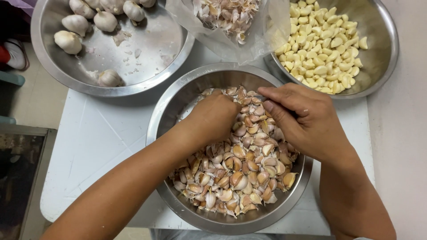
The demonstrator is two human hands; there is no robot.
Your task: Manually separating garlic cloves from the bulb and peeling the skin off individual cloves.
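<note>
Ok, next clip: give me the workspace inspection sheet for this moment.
Surface: small white table, crowded with three steel bowls.
Job's things: centre bowl of unpeeled garlic cloves; left hand and right hand both dug into them.
Clutter: bowl of whole garlic bulbs; bowl of peeled cloves; clear bag of skins.
Fingers: curled over the cloves; whether they grip anything is hidden.
Cables: nothing seen.
Surroundings: pale floor at left.

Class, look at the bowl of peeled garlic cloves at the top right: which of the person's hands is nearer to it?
Right. The right hand lies just below the bowl of peeled cloves; the left hand is farther left, over the middle bowl.
</note>
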